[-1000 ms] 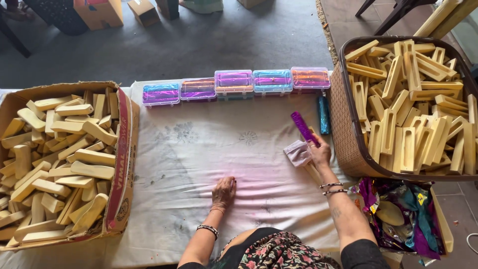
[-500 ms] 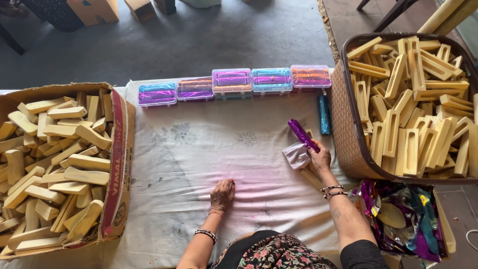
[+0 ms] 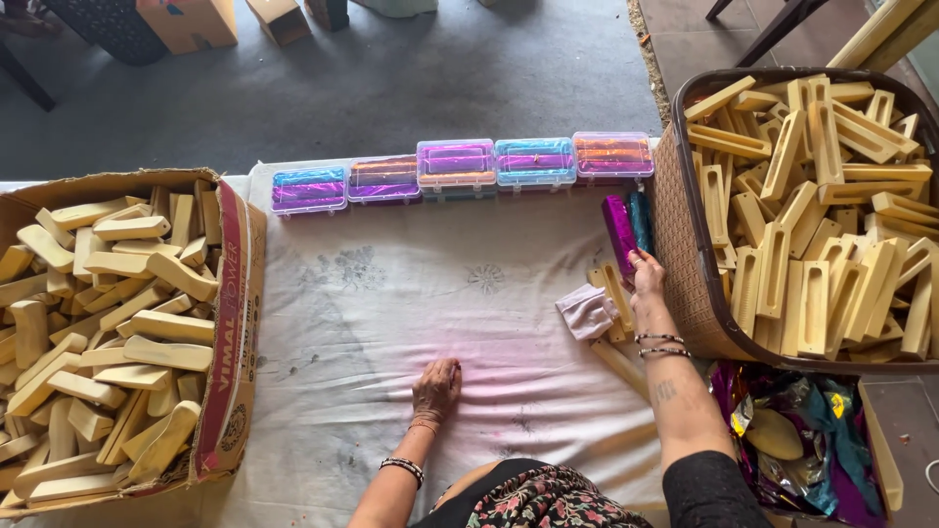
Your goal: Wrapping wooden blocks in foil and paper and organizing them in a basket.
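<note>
Purple roll [image 3: 618,233]: lies on the cloth [image 3: 391,323] just beside the basket's [image 3: 685,284] woven wall, lengthwise away from the person, with a blue roll [image 3: 640,217] touching its basket side.
Right hand [image 3: 647,282]: fingertips curled onto the near end of the purple roll, touching it; whether it truly pinches the roll I cannot tell.
Rag [image 3: 587,311]: crumpled, pale, just left of the right wrist, near the basket.
Wood pieces [image 3: 614,293]: a few loose ones on the cloth, under and beside the right hand and close to the basket wall.
Left hand [image 3: 436,387]: palm down on the cloth, fingers together and bent, holding nothing, well apart from the basket.
Open room: the cloth's middle, between the left hand and the row of cases [image 3: 460,166], is bare.
Cases: five clear boxes with coloured foil inside, in a row along the cloth's far edge, the last one nearly meeting the basket's corner.
Basket: heaped with pale wooden pieces, its rim standing well above the cloth.
Box [image 3: 230,323]: cardboard, at the cloth's opposite edge from the basket, full of rounded wooden blocks.
Foil [image 3: 792,430]: shiny sheets on the near side of the basket, by the right arm.
</note>
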